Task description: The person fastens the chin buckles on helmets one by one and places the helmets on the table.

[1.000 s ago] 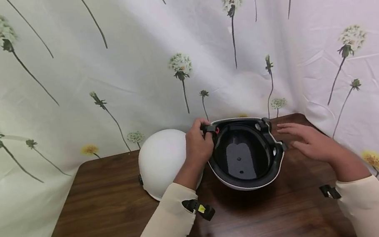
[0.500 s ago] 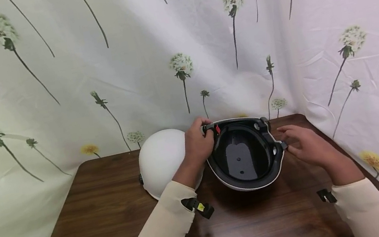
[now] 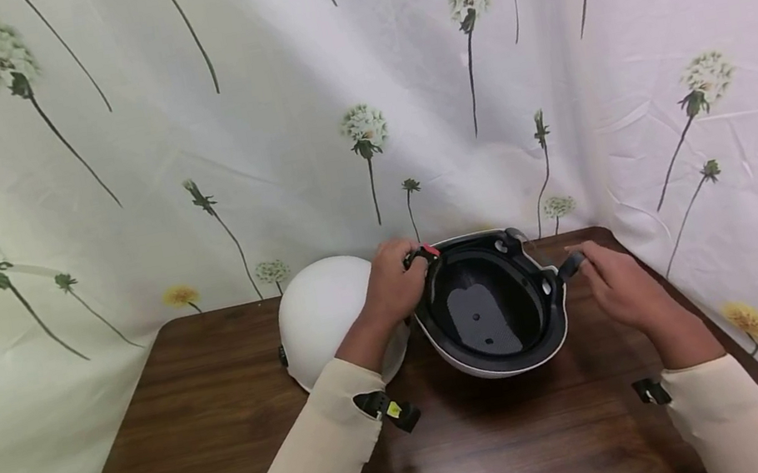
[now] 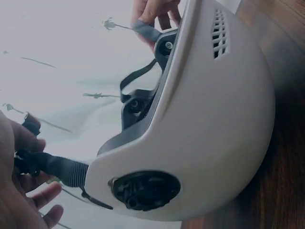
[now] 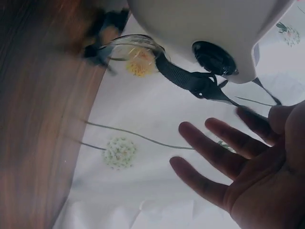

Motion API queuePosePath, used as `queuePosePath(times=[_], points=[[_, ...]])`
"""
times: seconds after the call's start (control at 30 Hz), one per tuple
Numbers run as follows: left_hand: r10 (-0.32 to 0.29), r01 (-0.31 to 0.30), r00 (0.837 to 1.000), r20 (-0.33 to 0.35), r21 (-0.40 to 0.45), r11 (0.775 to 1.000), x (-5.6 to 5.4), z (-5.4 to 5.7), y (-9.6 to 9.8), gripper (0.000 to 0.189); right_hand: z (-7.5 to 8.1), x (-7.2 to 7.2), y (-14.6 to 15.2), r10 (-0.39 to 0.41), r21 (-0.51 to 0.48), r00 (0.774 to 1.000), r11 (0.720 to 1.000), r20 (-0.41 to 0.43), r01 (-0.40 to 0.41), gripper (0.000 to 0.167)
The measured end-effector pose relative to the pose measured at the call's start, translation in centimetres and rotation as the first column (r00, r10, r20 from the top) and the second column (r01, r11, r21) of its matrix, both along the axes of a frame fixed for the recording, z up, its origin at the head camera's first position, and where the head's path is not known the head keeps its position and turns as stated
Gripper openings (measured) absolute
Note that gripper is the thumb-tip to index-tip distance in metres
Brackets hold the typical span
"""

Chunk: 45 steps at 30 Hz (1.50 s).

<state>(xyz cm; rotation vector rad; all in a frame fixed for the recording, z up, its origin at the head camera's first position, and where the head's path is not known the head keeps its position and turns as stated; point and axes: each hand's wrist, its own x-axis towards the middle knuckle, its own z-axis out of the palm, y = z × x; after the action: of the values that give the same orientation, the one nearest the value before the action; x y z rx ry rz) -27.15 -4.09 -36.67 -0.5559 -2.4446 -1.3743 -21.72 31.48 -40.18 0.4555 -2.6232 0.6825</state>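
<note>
A white helmet (image 3: 501, 365) lies upside down on the table, its dark padded inside facing up. At its left side my left hand (image 3: 393, 283) grips a black strap (image 4: 64, 169) with a buckle; a red piece (image 3: 431, 249) shows beside the fingers. My right hand (image 3: 619, 285) pinches the end of another dark strap (image 3: 570, 266) at the helmet's right rim, pulled outward. In the right wrist view, that hand's other fingers (image 5: 209, 148) are spread. The left wrist view shows the shell's side, with a round black knob (image 4: 147, 189) and a vent grille (image 4: 220, 34).
A second white helmet (image 3: 321, 318) sits dome up to the left, partly behind my left forearm. Both stand on a dark wooden table (image 3: 216, 434). Flower-printed white cloth (image 3: 282, 118) hangs close behind and along the sides. A clear curved piece (image 5: 136, 45) hangs by the helmet.
My right hand has come in from beside the rim, taken the strap end and drawn it outward. The helmet has turned slightly. My left hand keeps its grip, and the red piece has shifted.
</note>
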Motion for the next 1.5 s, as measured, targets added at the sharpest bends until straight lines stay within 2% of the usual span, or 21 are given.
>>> queuePosePath(times=[0.17, 0.33, 0.43, 0.53, 0.67, 0.77, 0.87, 0.97, 1.07, 1.13, 1.2, 1.33, 1.43, 1.5], points=[[-0.035, 0.034, 0.999, 0.018, 0.035, 0.999, 0.0, 0.1, 0.0, 0.02, -0.6, -0.4, 0.1, 0.044, -0.095, 0.999, 0.995, 0.009, -0.042, 0.016], [-0.064, 0.061, 0.997, 0.048, 0.064, 0.996, 0.3, 0.4, -0.1, 0.016, -0.8, -0.7, 0.0, 0.038, -0.176, 0.999, 0.984, -0.015, -0.04, 0.015], [-0.081, 0.075, 0.994, 0.079, 0.079, 0.994, 0.4, 0.5, -0.3, 0.012, -0.8, -0.7, 0.0, 0.054, -0.254, 0.997, 0.966, 0.047, -0.04, 0.031], [-0.093, 0.084, 0.99, 0.102, 0.087, 0.993, 0.4, 0.6, -0.4, 0.01, -0.8, -0.8, 0.1, 0.101, -0.322, 0.984, 0.946, 0.149, -0.049, 0.053], [-0.103, 0.09, 0.987, 0.122, 0.102, 0.991, 0.5, 0.5, -0.4, 0.011, -1.3, -1.1, 0.1, 0.146, -0.335, 0.964, 0.94, 0.221, -0.065, 0.06], [-0.107, 0.093, 0.985, 0.134, 0.108, 0.99, 0.5, 0.5, -0.4, 0.011, -1.4, -1.1, 0.2, 0.187, -0.352, 0.96, 0.93, 0.207, -0.105, 0.055], [-0.108, 0.093, 0.983, 0.146, 0.107, 0.99, 0.6, 0.6, -0.4, 0.011, -1.0, -0.8, 0.5, 0.245, -0.392, 0.95, 0.907, 0.192, -0.155, 0.05], [-0.105, 0.092, 0.983, 0.154, 0.093, 0.991, 0.6, 0.6, -0.5, 0.016, -0.3, -0.4, 1.1, 0.27, -0.399, 0.942, 0.9, 0.2, -0.174, 0.042], [-0.112, 0.1, 0.982, 0.154, 0.084, 0.991, 0.4, 0.6, -0.6, 0.02, 0.4, 0.2, 1.7, 0.311, -0.416, 0.928, 0.886, 0.206, -0.204, 0.05], [-0.118, 0.107, 0.981, 0.152, 0.079, 0.991, 0.4, 0.5, -0.6, 0.021, 0.7, 0.5, 2.0, 0.325, -0.423, 0.928, 0.878, 0.182, -0.225, 0.06], [-0.122, 0.112, 0.981, 0.149, 0.076, 0.991, 0.3, 0.4, -0.5, 0.021, 1.0, 0.7, 2.1, 0.316, -0.41, 0.939, 0.88, 0.133, -0.238, 0.061], [-0.128, 0.118, 0.981, 0.147, 0.072, 0.99, 0.2, 0.2, -0.4, 0.023, 1.5, 1.2, 2.2, 0.18, -0.319, 0.982, 0.935, 0.048, -0.156, 0.039], [-0.129, 0.119, 0.981, 0.149, 0.074, 0.99, 0.3, 0.2, -0.3, 0.023, 1.9, 1.4, 2.3, 0.128, -0.289, 0.991, 0.951, 0.048, -0.109, 0.024], [-0.129, 0.119, 0.98, 0.149, 0.075, 0.99, 0.3, 0.2, -0.3, 0.023, 2.1, 1.5, 2.4, 0.133, -0.296, 0.989, 0.949, 0.064, -0.108, 0.025]])
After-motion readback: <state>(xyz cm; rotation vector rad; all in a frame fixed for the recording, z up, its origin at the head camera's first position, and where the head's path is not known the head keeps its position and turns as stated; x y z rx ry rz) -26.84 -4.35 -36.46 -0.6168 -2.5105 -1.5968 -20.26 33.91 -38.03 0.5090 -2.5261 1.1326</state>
